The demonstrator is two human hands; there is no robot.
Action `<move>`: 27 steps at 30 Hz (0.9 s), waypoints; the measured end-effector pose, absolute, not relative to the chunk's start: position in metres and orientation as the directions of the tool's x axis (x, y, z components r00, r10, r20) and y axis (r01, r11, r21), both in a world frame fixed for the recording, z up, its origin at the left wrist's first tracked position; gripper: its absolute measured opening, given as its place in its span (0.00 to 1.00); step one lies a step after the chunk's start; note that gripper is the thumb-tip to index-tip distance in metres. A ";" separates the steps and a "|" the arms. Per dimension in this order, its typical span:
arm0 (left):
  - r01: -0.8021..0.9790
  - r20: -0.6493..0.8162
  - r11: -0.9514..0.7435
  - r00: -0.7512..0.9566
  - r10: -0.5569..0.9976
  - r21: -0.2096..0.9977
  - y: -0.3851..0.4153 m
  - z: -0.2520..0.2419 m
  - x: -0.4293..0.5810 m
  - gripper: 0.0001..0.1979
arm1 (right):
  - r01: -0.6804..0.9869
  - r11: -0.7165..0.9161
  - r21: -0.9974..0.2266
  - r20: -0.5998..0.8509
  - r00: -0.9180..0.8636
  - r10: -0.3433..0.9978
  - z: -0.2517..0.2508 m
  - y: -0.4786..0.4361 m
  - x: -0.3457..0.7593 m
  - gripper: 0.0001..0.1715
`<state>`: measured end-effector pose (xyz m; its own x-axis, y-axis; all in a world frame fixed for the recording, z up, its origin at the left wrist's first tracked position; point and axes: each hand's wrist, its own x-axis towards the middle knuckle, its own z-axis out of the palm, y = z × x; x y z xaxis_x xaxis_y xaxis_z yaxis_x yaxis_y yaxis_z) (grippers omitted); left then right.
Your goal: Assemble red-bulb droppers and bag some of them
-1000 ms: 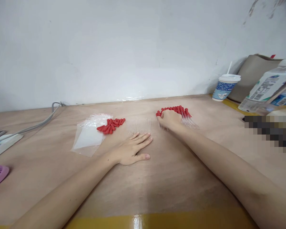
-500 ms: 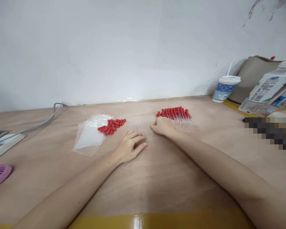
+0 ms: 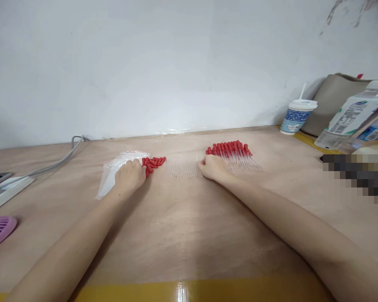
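A small heap of red rubber bulbs (image 3: 154,162) lies on the wooden table (image 3: 189,218). My left hand (image 3: 129,176) rests over the heap's left end, fingers curled down on the bulbs. To the right is a row of clear glass tubes (image 3: 182,166). My right hand (image 3: 211,167) touches that row's right end, fingers curled, and what they pinch is hidden. Behind that hand, finished droppers with red bulbs (image 3: 236,153) lie side by side.
Clear zip bags (image 3: 111,174) lie under my left hand. A grey cable (image 3: 55,161) runs at the back left beside a white tray (image 3: 6,188), and a purple fan (image 3: 0,228) sits at the left edge. A lidded cup (image 3: 297,115), a bottle (image 3: 349,117) and a bag stand at the right.
My left hand left the table's middle and moved left onto the red bulbs. My right hand came off the droppers to the glass tubes' right end.
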<state>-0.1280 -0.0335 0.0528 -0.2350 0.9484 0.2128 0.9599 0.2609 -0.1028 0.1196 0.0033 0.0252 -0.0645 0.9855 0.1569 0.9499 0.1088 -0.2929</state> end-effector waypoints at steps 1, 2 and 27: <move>0.960 0.211 0.259 -0.233 0.949 -0.106 -0.033 0.051 -0.129 0.17 | 0.951 0.123 -0.284 0.182 -0.072 0.981 0.026 0.001 0.121 0.18; 0.960 0.216 0.256 -0.228 0.950 -0.112 -0.033 0.050 -0.129 0.16 | 0.953 0.140 -0.269 0.206 -0.085 0.975 0.027 -0.001 0.122 0.19; 0.936 0.355 0.101 0.026 0.934 -0.336 -0.057 0.060 -0.093 0.12 | 0.955 0.111 -0.275 0.137 -0.075 0.988 0.019 0.006 0.117 0.21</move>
